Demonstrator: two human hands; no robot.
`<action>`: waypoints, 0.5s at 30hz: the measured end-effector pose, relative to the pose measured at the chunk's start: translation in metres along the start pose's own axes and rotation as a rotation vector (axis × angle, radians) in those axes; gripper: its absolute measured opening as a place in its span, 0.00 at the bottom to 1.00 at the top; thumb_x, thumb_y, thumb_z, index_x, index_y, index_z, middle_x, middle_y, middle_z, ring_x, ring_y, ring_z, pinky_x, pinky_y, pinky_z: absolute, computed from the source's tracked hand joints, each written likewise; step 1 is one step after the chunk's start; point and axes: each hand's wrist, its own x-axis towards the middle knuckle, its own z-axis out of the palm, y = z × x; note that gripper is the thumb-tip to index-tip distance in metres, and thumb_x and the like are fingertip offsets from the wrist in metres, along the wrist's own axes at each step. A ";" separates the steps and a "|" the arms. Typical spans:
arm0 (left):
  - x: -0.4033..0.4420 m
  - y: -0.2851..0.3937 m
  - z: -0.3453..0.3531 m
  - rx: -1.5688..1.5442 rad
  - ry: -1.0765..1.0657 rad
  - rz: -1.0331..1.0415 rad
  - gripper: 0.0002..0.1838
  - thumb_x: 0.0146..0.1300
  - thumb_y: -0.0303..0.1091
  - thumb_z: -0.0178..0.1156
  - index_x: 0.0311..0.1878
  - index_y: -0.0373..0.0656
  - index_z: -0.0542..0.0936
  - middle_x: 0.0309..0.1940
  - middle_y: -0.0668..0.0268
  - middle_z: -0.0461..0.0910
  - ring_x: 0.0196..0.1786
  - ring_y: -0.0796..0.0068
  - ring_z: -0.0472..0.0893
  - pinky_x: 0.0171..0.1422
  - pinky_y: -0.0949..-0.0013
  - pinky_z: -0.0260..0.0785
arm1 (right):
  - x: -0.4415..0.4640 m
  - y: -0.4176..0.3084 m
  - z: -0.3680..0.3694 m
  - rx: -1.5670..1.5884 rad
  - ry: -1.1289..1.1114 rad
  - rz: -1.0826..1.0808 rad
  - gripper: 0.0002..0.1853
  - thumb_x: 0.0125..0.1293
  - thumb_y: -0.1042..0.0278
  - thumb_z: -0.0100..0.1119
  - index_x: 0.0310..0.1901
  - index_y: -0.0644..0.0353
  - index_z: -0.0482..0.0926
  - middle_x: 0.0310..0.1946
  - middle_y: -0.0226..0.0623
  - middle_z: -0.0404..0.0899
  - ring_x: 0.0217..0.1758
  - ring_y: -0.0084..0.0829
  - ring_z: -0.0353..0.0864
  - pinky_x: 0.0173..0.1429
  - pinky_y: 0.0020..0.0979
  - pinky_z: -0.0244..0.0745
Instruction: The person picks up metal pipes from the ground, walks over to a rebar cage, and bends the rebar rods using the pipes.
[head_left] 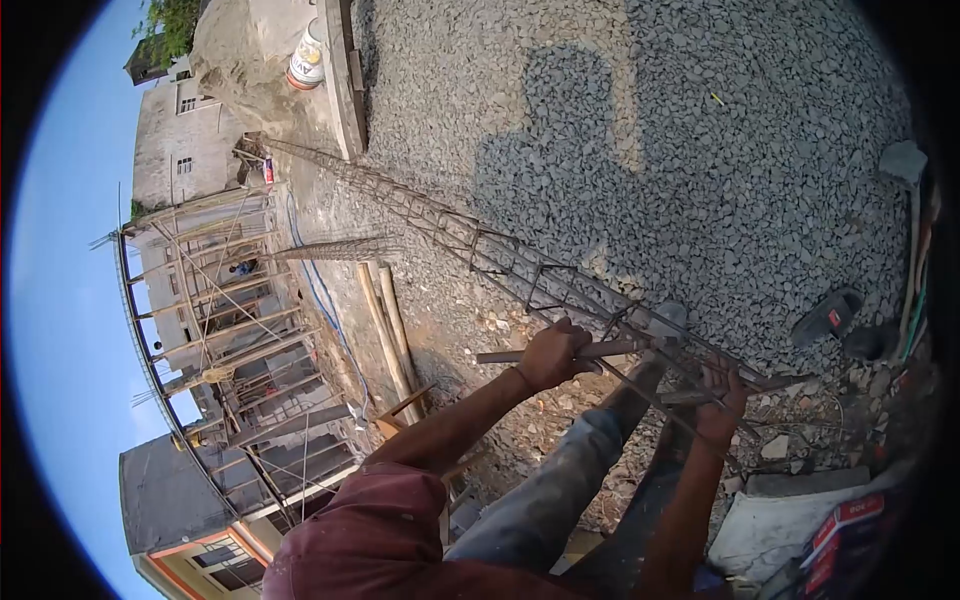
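A long rebar cage (470,240) runs diagonally from the far left toward me, its near end between my hands. My left hand (553,356) is closed around a short, thick bar (612,348) lying crosswise against the cage's near part. At the near end, my right hand (722,402) is wrapped around another short bar (783,382), close to the thin rods of the cage. Its palm side is partly hidden. Below the rods are my legs (560,480) and a shoe (668,318).
Grey gravel (760,150) spreads ahead, with my shadow on it. A shovel (903,165) and a sandal (828,317) lie at right. Wooden poles (385,330) and a second rebar cage (335,249) lie left, before scaffolding (220,290). A bucket (306,62) stands far off.
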 end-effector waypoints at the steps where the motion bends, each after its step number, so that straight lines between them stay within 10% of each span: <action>1: -0.006 -0.003 0.005 -0.029 0.066 0.047 0.21 0.50 0.48 0.74 0.40 0.44 0.81 0.33 0.63 0.79 0.44 0.55 0.78 0.47 0.54 0.72 | -0.005 -0.009 0.024 -0.036 0.032 0.020 0.16 0.73 0.70 0.55 0.56 0.73 0.70 0.58 0.51 0.75 0.63 0.45 0.75 0.73 0.49 0.69; 15: 0.090 -0.041 0.117 -0.066 0.166 0.130 0.15 0.47 0.34 0.76 0.35 0.39 0.82 0.29 0.56 0.79 0.35 0.49 0.77 0.40 0.52 0.71 | 0.123 -0.003 -0.027 0.146 0.113 -0.114 0.10 0.68 0.76 0.61 0.47 0.70 0.73 0.50 0.57 0.77 0.60 0.55 0.78 0.66 0.57 0.76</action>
